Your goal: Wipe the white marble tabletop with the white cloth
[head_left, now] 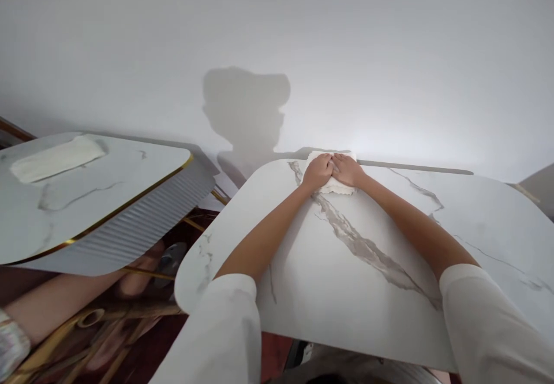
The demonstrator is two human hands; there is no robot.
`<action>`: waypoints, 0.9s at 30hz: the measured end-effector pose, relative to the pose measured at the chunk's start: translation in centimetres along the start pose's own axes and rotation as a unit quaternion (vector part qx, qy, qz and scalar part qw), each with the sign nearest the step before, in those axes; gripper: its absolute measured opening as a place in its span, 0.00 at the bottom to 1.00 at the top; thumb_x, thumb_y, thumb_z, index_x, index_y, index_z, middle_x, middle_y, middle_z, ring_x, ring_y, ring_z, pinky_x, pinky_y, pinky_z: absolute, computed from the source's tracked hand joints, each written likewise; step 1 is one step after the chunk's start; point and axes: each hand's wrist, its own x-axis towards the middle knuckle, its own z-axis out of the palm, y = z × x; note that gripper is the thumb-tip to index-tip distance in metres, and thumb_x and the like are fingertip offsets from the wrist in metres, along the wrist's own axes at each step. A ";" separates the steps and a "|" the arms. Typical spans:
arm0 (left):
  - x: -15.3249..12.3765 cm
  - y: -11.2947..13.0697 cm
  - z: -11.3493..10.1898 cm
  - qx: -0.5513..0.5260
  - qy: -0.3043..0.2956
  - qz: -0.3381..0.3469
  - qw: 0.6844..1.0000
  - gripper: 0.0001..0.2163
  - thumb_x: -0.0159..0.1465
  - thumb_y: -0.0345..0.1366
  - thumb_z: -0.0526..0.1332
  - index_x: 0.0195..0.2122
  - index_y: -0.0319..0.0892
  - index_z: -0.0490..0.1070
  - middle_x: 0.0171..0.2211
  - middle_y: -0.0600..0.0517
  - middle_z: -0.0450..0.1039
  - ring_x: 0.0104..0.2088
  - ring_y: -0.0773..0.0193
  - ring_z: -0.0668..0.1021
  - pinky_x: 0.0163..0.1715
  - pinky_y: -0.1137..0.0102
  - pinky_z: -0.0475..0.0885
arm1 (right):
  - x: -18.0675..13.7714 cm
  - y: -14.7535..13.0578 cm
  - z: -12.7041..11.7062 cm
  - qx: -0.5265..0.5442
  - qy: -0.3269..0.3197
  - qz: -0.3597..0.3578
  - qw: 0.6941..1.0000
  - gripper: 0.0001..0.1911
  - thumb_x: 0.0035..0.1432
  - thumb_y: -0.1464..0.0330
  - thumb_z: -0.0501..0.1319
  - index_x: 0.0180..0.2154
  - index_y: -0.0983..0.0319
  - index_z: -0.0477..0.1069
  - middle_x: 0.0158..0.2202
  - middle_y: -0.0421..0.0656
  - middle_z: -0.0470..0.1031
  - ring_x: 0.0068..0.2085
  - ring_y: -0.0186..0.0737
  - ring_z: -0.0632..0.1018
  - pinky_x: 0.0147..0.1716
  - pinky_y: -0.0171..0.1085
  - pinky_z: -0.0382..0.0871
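Both of my arms reach forward over a white marble-patterned table (294,291) with brown-grey veins. At the table's far edge, close to the wall, a white cloth (335,187) lies spread under my hands. My left hand (318,171) presses down on its left part, fingers curled onto the fabric. Beside it, touching at the fingertips, my right hand (348,171) bears on the right part in the same way. The cloth's ragged border shows in front of and behind the hands.
A second marble-patterned table (108,193) with a gold rim and ribbed side stands at left, with a folded white cloth (58,157) on it. Below it are another person's arm (60,303) and gold-coloured bars (121,349). A pale wall (389,72) rises behind both tables.
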 end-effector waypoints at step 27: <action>-15.3 8.7 -4.8 0.026 -0.081 0.076 0.993 0.23 0.67 0.35 0.40 0.59 0.32 0.61 0.60 0.42 0.62 0.61 0.59 0.63 0.62 0.60 0.58 | -16.6 -12.6 -3.5 0.005 0.016 0.097 0.995 0.32 0.62 0.66 0.45 0.61 0.83 0.53 0.63 0.64 0.54 0.64 0.58 0.56 0.62 0.51 0.47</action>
